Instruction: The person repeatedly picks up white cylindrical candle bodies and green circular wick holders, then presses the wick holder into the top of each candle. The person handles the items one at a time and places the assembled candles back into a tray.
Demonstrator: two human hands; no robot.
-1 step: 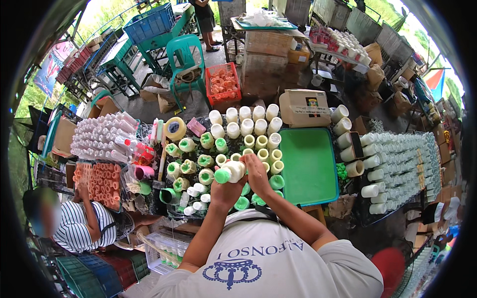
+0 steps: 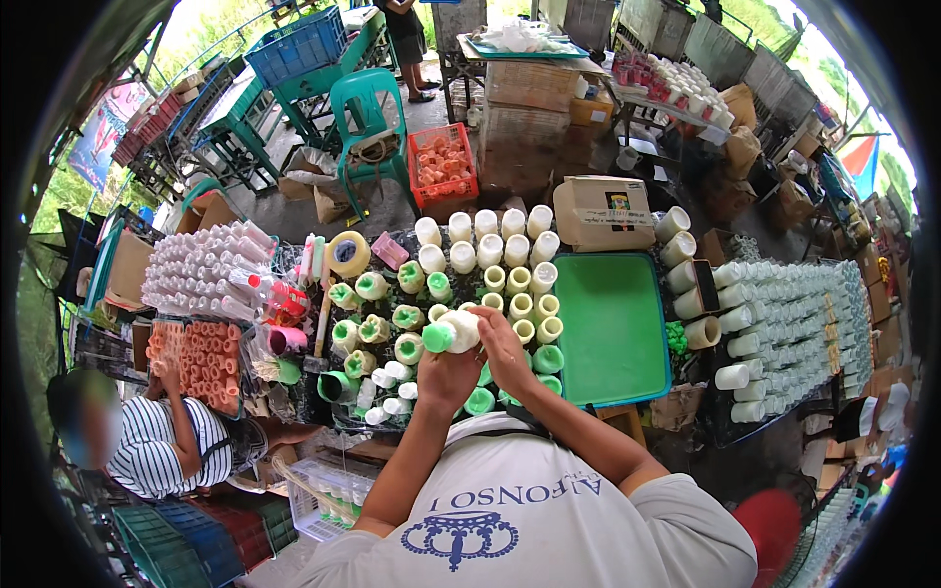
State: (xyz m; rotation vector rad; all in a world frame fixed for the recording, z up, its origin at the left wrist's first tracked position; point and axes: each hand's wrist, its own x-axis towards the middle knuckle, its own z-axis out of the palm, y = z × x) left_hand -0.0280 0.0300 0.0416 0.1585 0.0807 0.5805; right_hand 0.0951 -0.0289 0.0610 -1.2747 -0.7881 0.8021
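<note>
A white cylinder with a green end (image 2: 455, 333) is held between my two hands over the middle of the table. My left hand (image 2: 447, 378) wraps around it from below, near the green end. From the right, my right hand (image 2: 504, 355) closes on its other end, the fingers partly hiding it. Around my hands stand white cups with green insides (image 2: 409, 348) to the left, pale yellow-rimmed cups (image 2: 519, 280) just beyond, and green-filled cups (image 2: 548, 359) to the right. White cylinders (image 2: 487, 251) stand in rows farther back.
Right of my hands lies a green tray (image 2: 610, 328), with a cardboard box (image 2: 603, 214) behind it. White cups (image 2: 755, 338) crowd the far right. At left are a tape roll (image 2: 348, 255), pink-white pieces (image 2: 208, 265), orange pieces (image 2: 196, 358) and a seated person in stripes (image 2: 172, 446).
The white cylinder and my hands have shifted very slightly away from me. At left, the other person's hand has moved a little. My grip looks the same.
</note>
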